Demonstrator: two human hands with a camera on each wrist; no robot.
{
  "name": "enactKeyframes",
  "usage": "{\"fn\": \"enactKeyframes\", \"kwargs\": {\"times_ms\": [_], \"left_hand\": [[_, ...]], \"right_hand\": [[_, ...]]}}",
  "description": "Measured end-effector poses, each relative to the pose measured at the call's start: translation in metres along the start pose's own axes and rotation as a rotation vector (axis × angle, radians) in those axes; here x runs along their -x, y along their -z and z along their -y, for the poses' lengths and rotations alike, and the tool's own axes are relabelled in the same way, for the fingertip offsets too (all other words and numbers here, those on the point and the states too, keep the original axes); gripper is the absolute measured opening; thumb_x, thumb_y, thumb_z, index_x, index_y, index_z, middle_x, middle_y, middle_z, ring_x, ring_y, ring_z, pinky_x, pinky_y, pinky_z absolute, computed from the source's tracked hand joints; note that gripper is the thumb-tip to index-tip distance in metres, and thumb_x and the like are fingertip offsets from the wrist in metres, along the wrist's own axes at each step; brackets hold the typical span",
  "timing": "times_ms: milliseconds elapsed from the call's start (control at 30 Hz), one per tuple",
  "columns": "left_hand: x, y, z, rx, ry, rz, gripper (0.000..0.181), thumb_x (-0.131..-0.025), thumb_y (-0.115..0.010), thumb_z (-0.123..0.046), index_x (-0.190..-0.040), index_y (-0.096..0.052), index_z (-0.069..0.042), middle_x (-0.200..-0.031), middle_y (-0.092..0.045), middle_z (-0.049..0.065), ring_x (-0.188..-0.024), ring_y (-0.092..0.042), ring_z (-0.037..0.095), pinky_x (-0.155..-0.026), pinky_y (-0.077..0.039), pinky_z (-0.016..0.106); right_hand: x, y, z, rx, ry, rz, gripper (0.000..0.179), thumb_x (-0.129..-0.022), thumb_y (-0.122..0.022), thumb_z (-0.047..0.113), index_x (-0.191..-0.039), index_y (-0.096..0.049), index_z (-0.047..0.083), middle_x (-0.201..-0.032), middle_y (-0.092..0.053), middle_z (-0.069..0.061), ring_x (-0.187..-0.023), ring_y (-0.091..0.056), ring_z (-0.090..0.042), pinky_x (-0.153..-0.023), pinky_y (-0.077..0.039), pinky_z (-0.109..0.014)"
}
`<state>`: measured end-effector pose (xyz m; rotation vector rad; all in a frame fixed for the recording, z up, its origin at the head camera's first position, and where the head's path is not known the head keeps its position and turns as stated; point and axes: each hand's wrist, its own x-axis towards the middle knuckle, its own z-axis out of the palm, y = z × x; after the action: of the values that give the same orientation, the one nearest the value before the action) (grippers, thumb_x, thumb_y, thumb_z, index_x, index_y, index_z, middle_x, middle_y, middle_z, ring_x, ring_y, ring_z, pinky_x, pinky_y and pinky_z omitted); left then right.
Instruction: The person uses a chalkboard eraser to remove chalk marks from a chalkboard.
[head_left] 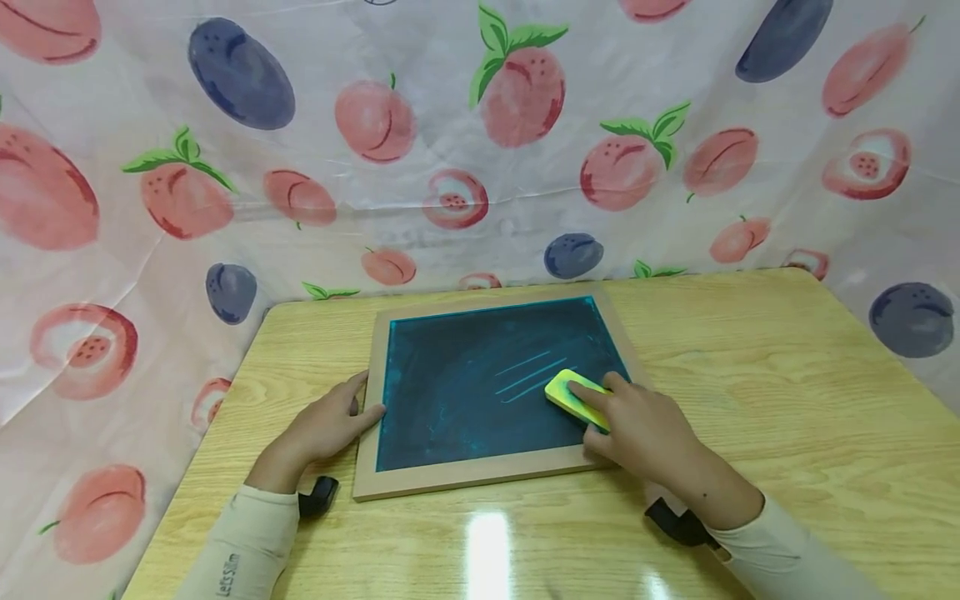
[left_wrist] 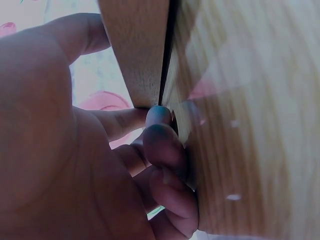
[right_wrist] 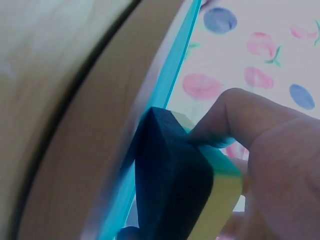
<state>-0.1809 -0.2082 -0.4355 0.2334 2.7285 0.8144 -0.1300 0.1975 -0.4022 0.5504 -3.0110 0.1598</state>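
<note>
A small chalkboard [head_left: 450,392] with a pale wooden frame lies flat on the table. A few blue chalk strokes [head_left: 525,379] and faint smears show on its dark surface. My right hand [head_left: 652,425] grips a yellow chalkboard eraser [head_left: 573,396] over the board's right part, just beside the strokes. From the right wrist, the eraser's dark felt side [right_wrist: 170,175] faces the board, tilted in this view. My left hand [head_left: 330,425] holds the frame's left side, thumb on top. In the left wrist view its curled fingers [left_wrist: 167,150] meet the frame's edge [left_wrist: 137,50] near the tabletop.
The wood-grain table [head_left: 787,392] extends on both sides of the board. A fruit-patterned cloth [head_left: 450,125] hangs behind and to the sides. Black wrist mounts [head_left: 318,497] sit under both wrists.
</note>
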Motion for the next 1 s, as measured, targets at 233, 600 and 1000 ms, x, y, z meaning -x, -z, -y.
{"fn": "enactKeyframes", "kwargs": {"times_ms": [233,600,1000], "left_hand": [[-0.001,-0.001,0.002,0.008,-0.002,-0.005,0.082,-0.087,-0.044,-0.062,-0.149,-0.014,-0.018,-0.149,-0.027,0.008,-0.133,-0.033,0.028,-0.101,-0.033,0.053],[-0.002,-0.002,0.003,0.008,-0.011,-0.011,0.082,-0.087,-0.044,-0.062,-0.149,-0.014,-0.018,-0.149,-0.027,0.008,-0.134,-0.032,0.029,-0.102,-0.032,0.053],[-0.001,-0.002,0.002,0.017,-0.020,-0.015,0.080,-0.088,-0.045,-0.060,-0.149,-0.015,-0.018,-0.149,-0.028,0.007,-0.134,-0.033,0.028,-0.102,-0.032,0.053]], "right_hand": [[-0.004,0.003,-0.021,-0.002,-0.067,-0.015,0.054,-0.080,-0.059,0.030,-0.133,-0.052,0.023,-0.104,-0.056,-0.018,-0.056,-0.043,-0.016,-0.043,-0.028,-0.026],[-0.005,0.002,-0.020,-0.001,-0.078,-0.026,0.051,-0.081,-0.055,0.030,-0.131,-0.053,0.021,-0.111,-0.055,-0.022,-0.062,-0.049,-0.019,-0.045,-0.030,-0.028],[0.003,-0.009,0.021,-0.038,0.085,0.014,0.055,-0.082,-0.059,0.035,-0.135,-0.048,0.026,-0.097,-0.050,-0.008,-0.061,-0.042,-0.012,-0.050,-0.034,-0.024]]}}
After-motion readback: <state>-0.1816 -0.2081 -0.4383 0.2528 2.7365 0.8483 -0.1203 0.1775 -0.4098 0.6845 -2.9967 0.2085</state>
